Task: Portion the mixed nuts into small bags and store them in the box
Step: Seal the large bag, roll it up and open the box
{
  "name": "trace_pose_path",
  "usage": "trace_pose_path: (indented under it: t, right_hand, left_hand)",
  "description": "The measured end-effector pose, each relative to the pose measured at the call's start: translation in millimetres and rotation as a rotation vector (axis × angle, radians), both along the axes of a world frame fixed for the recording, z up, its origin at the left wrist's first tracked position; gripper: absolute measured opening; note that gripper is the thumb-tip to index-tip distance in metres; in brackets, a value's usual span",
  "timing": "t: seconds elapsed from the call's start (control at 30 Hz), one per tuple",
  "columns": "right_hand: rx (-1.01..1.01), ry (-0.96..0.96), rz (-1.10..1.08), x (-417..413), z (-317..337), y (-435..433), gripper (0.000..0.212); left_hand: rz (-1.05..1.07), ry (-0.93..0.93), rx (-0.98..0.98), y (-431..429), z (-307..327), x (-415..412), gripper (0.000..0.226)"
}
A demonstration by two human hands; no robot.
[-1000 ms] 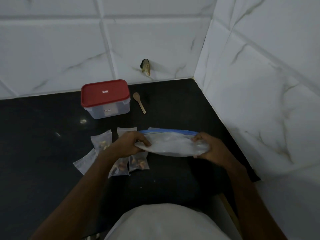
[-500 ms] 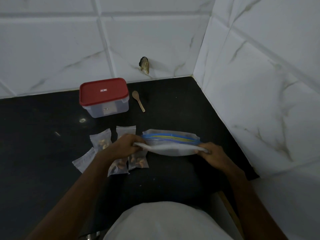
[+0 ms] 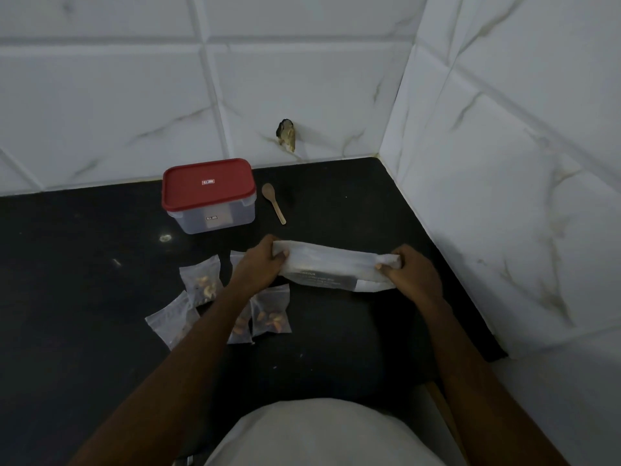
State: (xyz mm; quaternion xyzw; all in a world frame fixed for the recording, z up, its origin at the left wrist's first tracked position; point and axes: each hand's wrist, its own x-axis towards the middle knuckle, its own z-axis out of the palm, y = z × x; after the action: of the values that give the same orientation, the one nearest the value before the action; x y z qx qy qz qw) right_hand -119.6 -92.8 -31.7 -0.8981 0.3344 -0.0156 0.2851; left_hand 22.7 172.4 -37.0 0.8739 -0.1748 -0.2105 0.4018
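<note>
A large frosted zip bag (image 3: 331,270) is stretched flat between my hands just above the black counter. My left hand (image 3: 260,265) pinches its left end and my right hand (image 3: 408,272) pinches its right end. Several small clear bags with nuts lie on the counter at the left: one (image 3: 201,280) farthest back, one (image 3: 270,311) under my left wrist, one (image 3: 169,319) nearest the left. A clear box with a red lid (image 3: 208,193), lid on, stands at the back. My left forearm hides part of the small bags.
A small wooden spoon (image 3: 274,201) lies right of the box. White marble-look tiled walls close the back and the right side, meeting in a corner. The black counter (image 3: 84,264) stretches to the left. A dark fixture (image 3: 286,134) sticks out of the back wall.
The large bag has been turned over: its blue zip edge no longer shows and a printed dark label faces me. Both hands shifted slightly but still hold its ends.
</note>
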Motion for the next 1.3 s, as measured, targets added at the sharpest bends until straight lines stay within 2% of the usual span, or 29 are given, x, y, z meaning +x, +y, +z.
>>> trace_pose_path:
  t: [0.1, 0.17, 0.23, 0.33, 0.4, 0.53, 1.3]
  right_hand:
    - [-0.422, -0.182, 0.029, 3.0, 7.7, 13.0, 0.036]
    - [-0.507, -0.335, 0.183, 8.1, 9.5, 32.2, 0.041]
    - [-0.487, -0.243, 0.361, 14.1, 1.3, 48.5, 0.047]
    - [-0.432, -0.042, 0.407, 21.6, -20.5, 50.9, 0.051]
    - [-0.439, -0.010, 0.403, 21.2, -31.5, 48.8, 0.049]
    - [-0.440, -0.002, 0.391, 18.2, -40.7, 50.9, 0.049]
    - [-0.359, 0.063, 0.443, 6.5, -58.5, 54.5, 0.058]
  left_hand:
    - [0.149, -0.240, 0.099, -12.4, 3.4, -5.2, 0.033]
    - [0.192, -0.437, 0.158, -19.3, 4.9, -12.2, 0.039]
    - [0.150, -0.582, 0.199, -24.7, 6.0, -18.1, 0.051]
    - [-0.117, -0.674, 0.256, -32.2, 8.5, -23.1, 0.064]
    - [-0.295, -0.656, 0.300, -39.8, 7.5, -25.3, 0.055]
    - [-0.406, -0.571, 0.439, -46.4, -6.9, -24.2, 0.056]
    - [-0.471, -0.429, 0.461, -35.5, -30.0, -34.3, 0.062]
